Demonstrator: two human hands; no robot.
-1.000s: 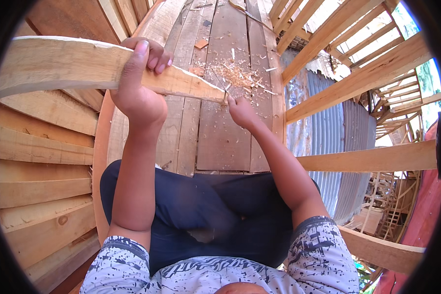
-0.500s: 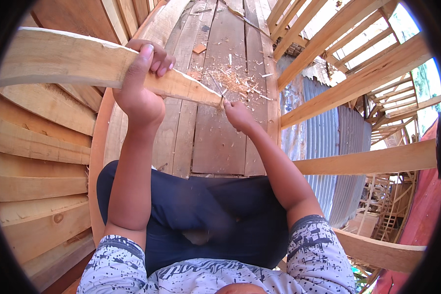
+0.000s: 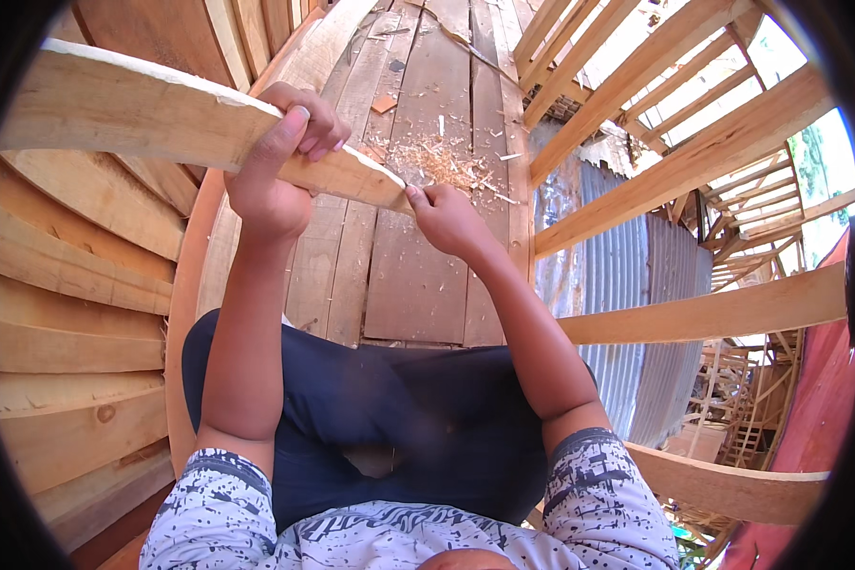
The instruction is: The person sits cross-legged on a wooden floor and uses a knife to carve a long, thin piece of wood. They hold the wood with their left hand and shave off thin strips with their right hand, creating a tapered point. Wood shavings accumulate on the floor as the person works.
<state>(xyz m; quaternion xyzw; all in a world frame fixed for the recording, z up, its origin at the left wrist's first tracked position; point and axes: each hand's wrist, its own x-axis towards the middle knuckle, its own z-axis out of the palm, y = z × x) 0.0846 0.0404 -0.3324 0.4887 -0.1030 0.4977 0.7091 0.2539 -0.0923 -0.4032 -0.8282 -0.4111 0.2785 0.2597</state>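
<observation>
A long pale wooden plank (image 3: 152, 104) slants from the upper left toward the middle, narrowing to a tip. My left hand (image 3: 277, 161) is wrapped round it, thumb on the near face and fingers over the far edge. At the tip, my right hand (image 3: 454, 220) is closed with the thumb up, pressed near the wood. It grips a small knife, whose thin blade showed a moment ago and is now nearly all hidden behind the hand and plank end.
Curled wood shavings (image 3: 442, 163) lie on the board floor (image 3: 416, 275) beyond my hands. Stacked planks (image 3: 76, 285) line the left. A slatted wooden railing (image 3: 684, 204) runs along the right, with corrugated metal sheets (image 3: 617, 256) beyond it. My crossed legs (image 3: 380, 399) are below.
My right hand has moved left and closer to the plank's tip, and the knife blade has gone mostly out of sight. The plank's tip has shifted slightly left; my left hand keeps its grip.
</observation>
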